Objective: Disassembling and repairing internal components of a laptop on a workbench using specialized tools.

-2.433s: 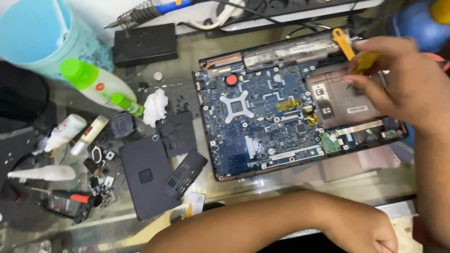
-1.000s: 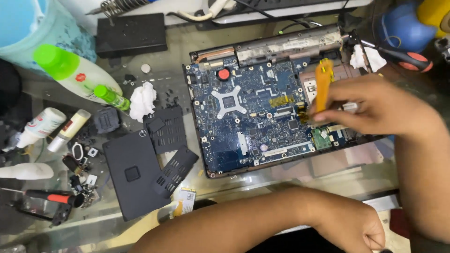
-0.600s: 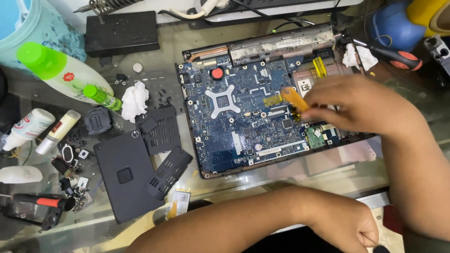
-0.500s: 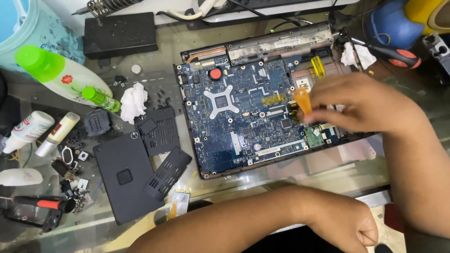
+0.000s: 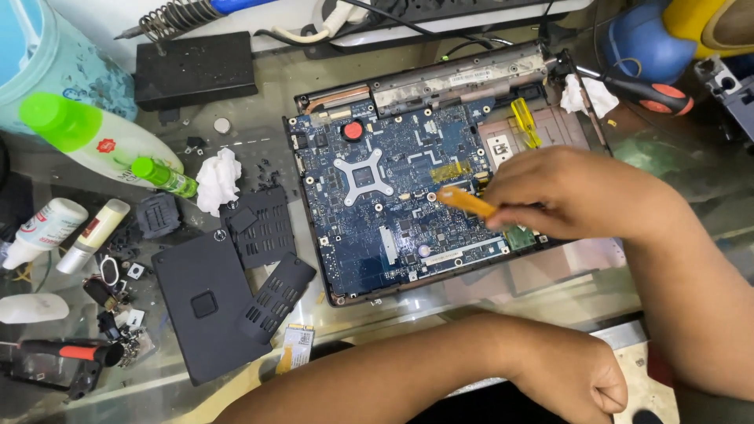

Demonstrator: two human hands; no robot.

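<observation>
Laptop motherboard [image 5: 385, 204]: blue board, exposed in an opened laptop base [image 5: 471, 74], centre of frame on a glass table [image 5: 259, 86].

Right hand [image 5: 581, 196]: closed around an orange-handled tool [image 5: 465, 201]; tip on the board's middle. Half a second earlier the tool stood steeper, further right; now it lies flatter, pointing left.

Left hand [image 5: 577, 377]: fingers curled, holding nothing, lower right of frame, forearm across the bottom edge; unchanged.

Containers: light blue tub [image 5: 39, 71], upper left, contents not visible; white bottle with green cap [image 5: 94, 137] lying just below it, contents not visible.

Beside: black cover panels [image 5: 212, 302], lower left.
</observation>
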